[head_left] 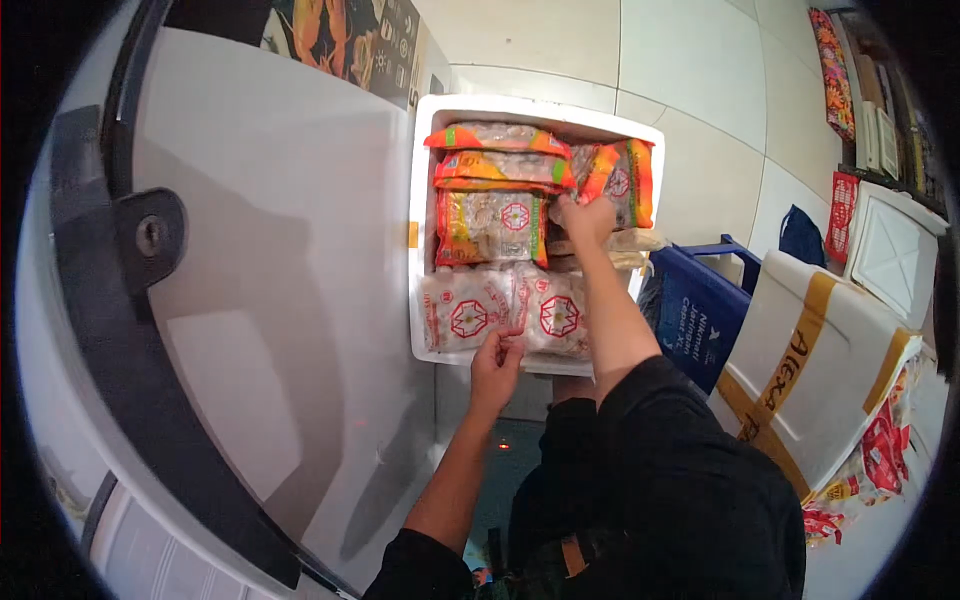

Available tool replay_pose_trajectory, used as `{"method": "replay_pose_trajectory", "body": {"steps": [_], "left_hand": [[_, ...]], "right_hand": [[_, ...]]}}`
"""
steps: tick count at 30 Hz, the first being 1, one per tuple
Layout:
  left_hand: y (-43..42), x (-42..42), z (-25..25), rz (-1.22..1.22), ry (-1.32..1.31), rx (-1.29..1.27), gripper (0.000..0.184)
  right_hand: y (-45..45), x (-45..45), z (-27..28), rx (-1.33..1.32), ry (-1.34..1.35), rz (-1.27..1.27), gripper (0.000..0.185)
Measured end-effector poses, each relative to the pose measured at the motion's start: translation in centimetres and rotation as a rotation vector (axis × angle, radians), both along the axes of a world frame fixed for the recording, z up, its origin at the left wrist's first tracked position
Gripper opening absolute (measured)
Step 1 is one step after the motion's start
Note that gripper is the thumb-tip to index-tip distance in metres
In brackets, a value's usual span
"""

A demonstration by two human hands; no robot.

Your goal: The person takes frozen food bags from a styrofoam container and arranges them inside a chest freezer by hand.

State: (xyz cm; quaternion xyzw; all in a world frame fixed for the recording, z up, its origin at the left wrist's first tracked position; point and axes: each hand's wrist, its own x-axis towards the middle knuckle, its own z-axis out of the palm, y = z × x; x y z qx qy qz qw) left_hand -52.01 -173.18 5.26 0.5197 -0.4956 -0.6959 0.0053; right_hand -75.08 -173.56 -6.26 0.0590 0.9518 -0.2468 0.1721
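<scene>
A white foam box (418,190) in front of me holds several packets of food. My right hand (588,222) reaches into it, fingers closed on the corner of an orange-edged plastic packet (597,175). At the near wall, my left hand (497,368) pinches the edge of a clear packet with a red logo (470,315). A similar clear packet (556,312) lies beside it. Left of my right hand is a flat orange-and-yellow packet (490,225); more orange-edged packets (503,167) are stacked behind it. The packets' exact contents are hard to make out.
A large white chest (240,200) stands along the left. To the right are a blue crate (700,310) and a taped white foam box (800,350) with handwriting. Red and yellow packages (880,450) lie beyond it. Light tiles (690,60) cover the floor.
</scene>
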Motion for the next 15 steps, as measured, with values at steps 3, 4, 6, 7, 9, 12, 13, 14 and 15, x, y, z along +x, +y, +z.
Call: {"method": "replay_pose_trajectory", "body": {"steps": [3, 4, 6, 7, 9, 12, 13, 14, 15], "left_hand": [[0.2, -0.9, 0.8, 0.061, 0.046, 0.094, 0.015], [0.3, -1.0, 1.0, 0.034, 0.067, 0.056, 0.016], [0.5, -1.3, 1.7, 0.014, 0.096, 0.015, 0.016], [0.6, -1.3, 2.2, 0.025, 0.112, 0.015, 0.017], [0.7, -1.4, 3.3, 0.043, 0.136, 0.009, 0.018], [0.5, -0.9, 5.5, 0.057, 0.126, 0.018, 0.017], [0.6, -0.5, 6.3, 0.029, 0.084, -0.078, 0.021], [0.7, 0.0, 7.0, 0.003, 0.040, -0.172, 0.025], [0.8, 0.5, 7.6, 0.016, 0.043, -0.176, 0.025]], "right_hand": [[1.5, -0.5, 3.6, 0.124, 0.050, 0.191, 0.041], [2.2, -0.5, 5.2, 0.123, 0.058, 0.195, 0.041], [3.7, -0.9, 8.5, 0.130, -0.079, 0.272, 0.041], [4.8, -1.4, 9.7, 0.128, -0.073, 0.278, 0.041], [7.1, -2.6, 12.0, -0.045, -0.204, 0.329, 0.043], [9.7, -2.6, 16.6, -0.194, -0.340, 0.395, 0.036], [10.2, -2.3, 18.7, -0.200, -0.335, 0.408, 0.036], [10.6, -2.0, 21.1, -0.330, -0.468, 0.467, 0.032], [10.8, -2.0, 23.6, -0.454, -0.605, 0.525, 0.028]]}}
